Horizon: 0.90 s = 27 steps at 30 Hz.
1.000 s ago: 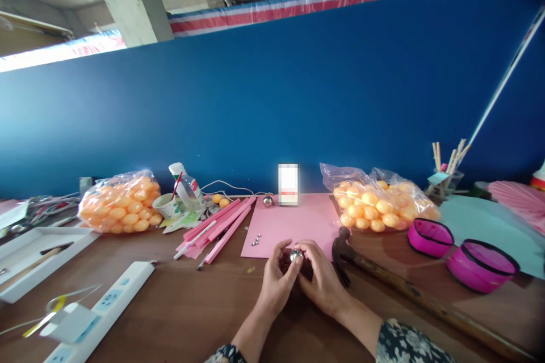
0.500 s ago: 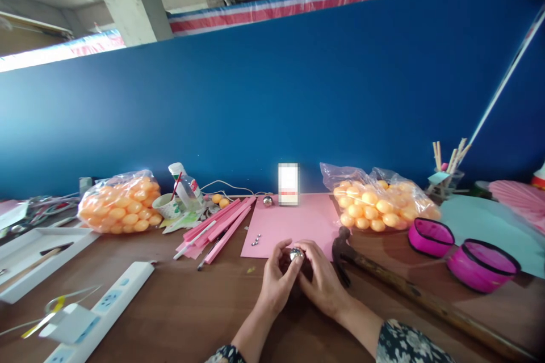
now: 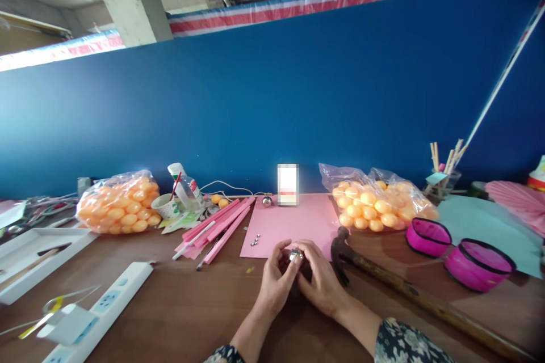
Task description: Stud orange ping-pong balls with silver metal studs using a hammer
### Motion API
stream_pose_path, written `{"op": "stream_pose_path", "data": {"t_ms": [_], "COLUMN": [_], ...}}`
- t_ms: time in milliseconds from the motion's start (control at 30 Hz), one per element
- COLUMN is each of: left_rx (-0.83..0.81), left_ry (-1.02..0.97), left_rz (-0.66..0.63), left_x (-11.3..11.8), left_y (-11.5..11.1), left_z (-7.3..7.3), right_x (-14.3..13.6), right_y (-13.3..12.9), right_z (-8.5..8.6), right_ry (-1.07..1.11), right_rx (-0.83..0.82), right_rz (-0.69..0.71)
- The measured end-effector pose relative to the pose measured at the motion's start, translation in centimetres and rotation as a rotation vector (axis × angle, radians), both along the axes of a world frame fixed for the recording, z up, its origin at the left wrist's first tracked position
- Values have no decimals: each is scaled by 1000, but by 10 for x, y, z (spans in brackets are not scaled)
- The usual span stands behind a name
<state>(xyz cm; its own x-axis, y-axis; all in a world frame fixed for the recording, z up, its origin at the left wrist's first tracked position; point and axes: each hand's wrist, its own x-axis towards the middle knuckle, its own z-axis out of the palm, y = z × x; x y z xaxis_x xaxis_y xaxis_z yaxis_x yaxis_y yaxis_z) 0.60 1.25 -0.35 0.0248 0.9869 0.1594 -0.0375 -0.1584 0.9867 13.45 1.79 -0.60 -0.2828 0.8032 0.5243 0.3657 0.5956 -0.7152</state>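
Shiny silver ball [image 3: 296, 256] between both hands [image 3: 298, 278]

No lettering, brand or number can be read; the red-and-white label on the bottle [image 3: 185, 188], left of centre, is not resolved.

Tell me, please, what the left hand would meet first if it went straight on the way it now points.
The left hand angles forward and right, so it would probably first meet the shiny ball against its fingers, then the right hand; depth there is hard to judge.
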Motion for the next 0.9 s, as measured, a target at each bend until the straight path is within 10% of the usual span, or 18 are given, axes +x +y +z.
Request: {"op": "stream_pose_path", "data": {"t_ms": [900], "left_rx": [-4], "left_ry": [-15], "left_rz": [-8], "left_x": [0], "left_y": [0], "left_z": [1], "right_x": [0], "right_y": [-3], "right_z": [7], "right_ry": [33], "right_rx": [-26], "right_rz": [33]}}
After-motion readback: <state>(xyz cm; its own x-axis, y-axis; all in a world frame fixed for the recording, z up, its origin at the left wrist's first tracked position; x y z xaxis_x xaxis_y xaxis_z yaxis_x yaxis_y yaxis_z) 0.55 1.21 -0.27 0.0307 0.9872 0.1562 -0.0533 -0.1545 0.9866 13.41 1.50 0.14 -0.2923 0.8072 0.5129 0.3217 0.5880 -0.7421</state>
